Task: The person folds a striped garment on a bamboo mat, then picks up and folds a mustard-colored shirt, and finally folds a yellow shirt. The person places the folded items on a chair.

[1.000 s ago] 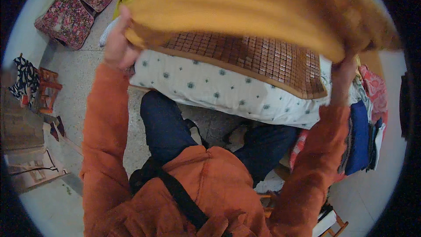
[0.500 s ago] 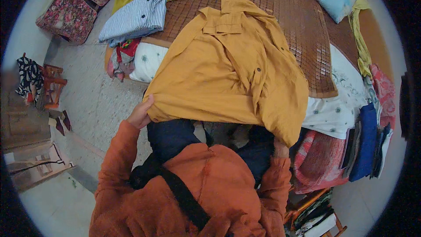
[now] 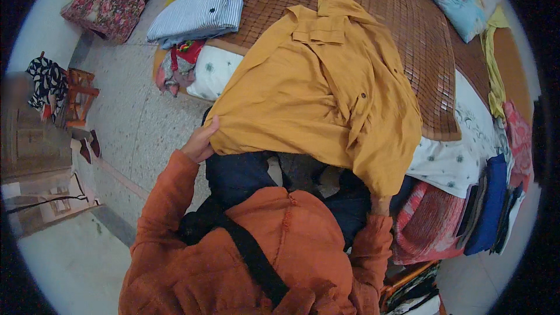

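A mustard-yellow button-front shirt [image 3: 303,93] lies across the edge of the bed, its collar away from me and its near edge hanging over my lap. At the shirt's near left corner, my left hand [image 3: 201,141] is closed on the fabric, thumb on top. My right hand [image 3: 381,205] is under the near right part of the shirt. Only its wrist side shows; the cloth hides the fingers. Dark buttons run down the shirt's right side, where the cloth falls in loose folds.
A brown woven mat [image 3: 434,81] covers the bed over a white printed sheet [image 3: 440,160]. A folded striped shirt [image 3: 198,11] lies at far left. Folded dark clothes [image 3: 487,204] and a red-patterned cloth [image 3: 429,221] are at right. A wooden stool [image 3: 80,96] stands on the left floor.
The whole view has shifted, so the surroundings sit further right. The shirt's near edge, earlier showing a flat band-like fold, now hangs looser. My left hand still grips the corner.
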A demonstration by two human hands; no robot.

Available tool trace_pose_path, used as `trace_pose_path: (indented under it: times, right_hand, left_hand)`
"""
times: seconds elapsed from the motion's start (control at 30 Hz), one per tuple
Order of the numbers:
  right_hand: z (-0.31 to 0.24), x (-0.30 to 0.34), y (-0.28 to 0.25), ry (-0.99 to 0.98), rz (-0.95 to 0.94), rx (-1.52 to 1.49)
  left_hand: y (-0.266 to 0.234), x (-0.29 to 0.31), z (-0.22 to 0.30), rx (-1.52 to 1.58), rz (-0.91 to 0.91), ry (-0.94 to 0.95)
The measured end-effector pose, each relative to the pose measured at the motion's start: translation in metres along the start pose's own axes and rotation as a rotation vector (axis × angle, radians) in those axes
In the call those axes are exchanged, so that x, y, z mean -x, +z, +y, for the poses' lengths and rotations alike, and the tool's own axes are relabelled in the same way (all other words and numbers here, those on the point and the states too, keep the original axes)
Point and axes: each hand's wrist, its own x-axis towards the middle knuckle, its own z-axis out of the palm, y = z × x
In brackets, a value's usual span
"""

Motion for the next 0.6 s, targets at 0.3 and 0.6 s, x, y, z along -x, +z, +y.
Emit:
trace_pose_path:
  times: [0.3, 0.6]
  right_hand:
    - [-0.006, 0.014, 0.008, 0.007, 0.040, -0.089]
    - [-0.066, -0.010, 0.013, -0.161, 0.066, -0.287]
  left_hand:
    - [-0.003, 0.005, -0.003, 0.030, 0.049, -0.011]
    - [0.002, 0.012, -0.005, -0.123, -0.059, -0.086]
